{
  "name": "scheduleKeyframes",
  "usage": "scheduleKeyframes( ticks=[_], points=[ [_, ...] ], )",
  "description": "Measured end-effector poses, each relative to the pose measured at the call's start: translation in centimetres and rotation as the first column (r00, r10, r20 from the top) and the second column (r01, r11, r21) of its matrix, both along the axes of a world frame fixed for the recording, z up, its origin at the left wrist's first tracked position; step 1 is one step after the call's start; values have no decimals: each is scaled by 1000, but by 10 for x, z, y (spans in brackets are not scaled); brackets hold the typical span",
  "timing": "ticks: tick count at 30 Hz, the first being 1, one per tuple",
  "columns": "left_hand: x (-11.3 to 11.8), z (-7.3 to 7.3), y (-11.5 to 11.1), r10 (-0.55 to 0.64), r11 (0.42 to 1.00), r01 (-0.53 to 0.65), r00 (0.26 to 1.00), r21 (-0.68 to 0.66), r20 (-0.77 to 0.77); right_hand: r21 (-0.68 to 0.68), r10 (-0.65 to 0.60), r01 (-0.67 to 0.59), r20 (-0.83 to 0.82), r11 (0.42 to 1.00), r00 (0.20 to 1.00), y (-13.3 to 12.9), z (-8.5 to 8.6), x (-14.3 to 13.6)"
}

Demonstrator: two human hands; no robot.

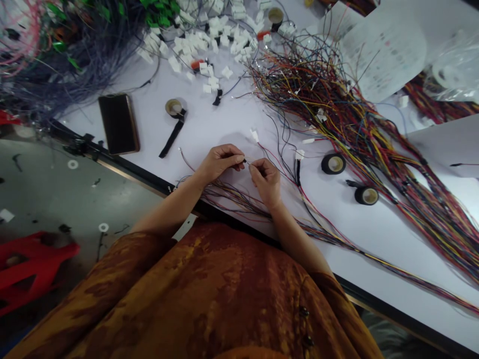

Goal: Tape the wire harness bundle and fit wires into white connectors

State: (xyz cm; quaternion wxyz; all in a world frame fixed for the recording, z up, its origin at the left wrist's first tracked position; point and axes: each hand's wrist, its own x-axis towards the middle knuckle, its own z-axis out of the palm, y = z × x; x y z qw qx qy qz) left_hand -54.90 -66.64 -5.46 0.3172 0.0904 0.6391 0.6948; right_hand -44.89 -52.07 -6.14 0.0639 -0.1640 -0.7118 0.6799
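Observation:
Near the table's front edge my left hand [223, 162] pinches a small dark piece [244, 160] between thumb and fingertips; its kind is too small to make out. Just to the right, my right hand [267, 182] is closed in a pinch on a thin wire [247, 163] that meets the dark piece. Beneath my wrists runs a bundle of coloured wires [239, 199], which continues to the lower right. A white connector [255, 135] on red and black wires lies beyond my hands. Another white connector [300, 154] with black-taped wires rests right of my right hand.
A phone [119, 123] and a tape roll [174, 107] with a loose strip lie to the left. Black tape rolls [333, 163] [366, 195] are at the right, before a large wire heap [359, 119]. White connectors [190, 45] are piled at the back. A red stool [33, 267] stands on the floor.

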Motion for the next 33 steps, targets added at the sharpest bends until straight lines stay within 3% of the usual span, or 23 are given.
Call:
scheduleKeyframes(
  ticks=[14, 24, 33],
  points=[
    [0, 1, -3, -59, 996, 51, 994, -77, -95, 147, 70, -57, -85, 988, 994, 5, 0, 2],
    [0, 2, -6, -185, 981, 176, 976, -85, -114, 307, 106, -79, -73, 949, 992, 5, -1, 5],
    [-1, -2, -8, -101, 995, 99, 990, -26, -96, 308, 91, -63, -78, 949, 993, 5, -1, 3]
  ],
)
